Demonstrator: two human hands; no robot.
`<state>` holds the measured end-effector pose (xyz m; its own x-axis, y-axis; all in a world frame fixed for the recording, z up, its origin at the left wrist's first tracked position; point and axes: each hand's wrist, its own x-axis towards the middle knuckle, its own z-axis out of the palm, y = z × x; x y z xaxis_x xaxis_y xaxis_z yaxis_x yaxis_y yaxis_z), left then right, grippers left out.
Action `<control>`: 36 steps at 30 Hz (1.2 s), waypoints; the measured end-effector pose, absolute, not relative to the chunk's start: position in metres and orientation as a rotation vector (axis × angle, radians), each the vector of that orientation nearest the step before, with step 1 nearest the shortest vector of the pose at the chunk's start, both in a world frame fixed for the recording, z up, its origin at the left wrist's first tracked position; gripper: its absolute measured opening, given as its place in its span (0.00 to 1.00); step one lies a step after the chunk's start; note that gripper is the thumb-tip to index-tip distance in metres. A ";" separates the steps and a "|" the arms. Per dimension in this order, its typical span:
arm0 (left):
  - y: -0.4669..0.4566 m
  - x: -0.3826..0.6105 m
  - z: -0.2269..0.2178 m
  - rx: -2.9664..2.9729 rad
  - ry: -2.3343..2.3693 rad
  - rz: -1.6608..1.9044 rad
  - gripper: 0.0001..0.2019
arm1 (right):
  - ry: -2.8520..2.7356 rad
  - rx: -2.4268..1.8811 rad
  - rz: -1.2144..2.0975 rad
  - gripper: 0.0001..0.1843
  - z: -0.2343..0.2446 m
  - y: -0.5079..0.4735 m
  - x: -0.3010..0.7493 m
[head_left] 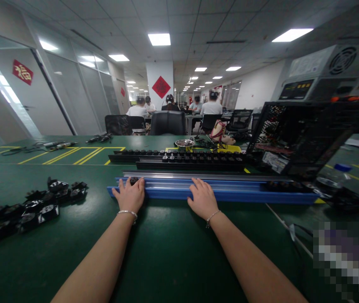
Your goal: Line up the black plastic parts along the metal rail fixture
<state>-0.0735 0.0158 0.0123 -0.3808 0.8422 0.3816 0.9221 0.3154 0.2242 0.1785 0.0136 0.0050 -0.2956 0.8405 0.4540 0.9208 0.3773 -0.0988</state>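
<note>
A long blue rail [166,191] with a channel along its top lies crosswise on the table before me. At its left end my left hand [130,195] has thumb and fingers around a small black part [134,180] set in the channel; the part's lower side is hidden. My right hand [203,198] grips the rail near its middle, fingers over the top and thumb at the front side. Several black parts [280,186] sit in the rail's right end. Just behind it runs a grey and black rail [173,174].
Black strips holding several small parts [192,159] stand farther back, near a metal bowl [184,144]. Loose black parts [37,206] lie at left. An opened computer case [305,134] and a bottle with a blue cap [333,179] stand at right. People sit in the background.
</note>
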 end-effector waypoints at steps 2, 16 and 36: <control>0.016 -0.075 0.013 -1.621 -2.406 -0.604 0.26 | -2.211 -1.521 -0.244 0.13 0.005 0.014 0.178; 0.016 -0.086 0.017 -1.581 -2.464 -0.646 0.26 | -2.198 -1.528 -0.252 0.13 0.004 0.014 0.179; 0.019 -0.104 0.015 -1.487 -2.489 -0.680 0.28 | -2.211 -1.537 -0.263 0.14 0.005 0.014 0.179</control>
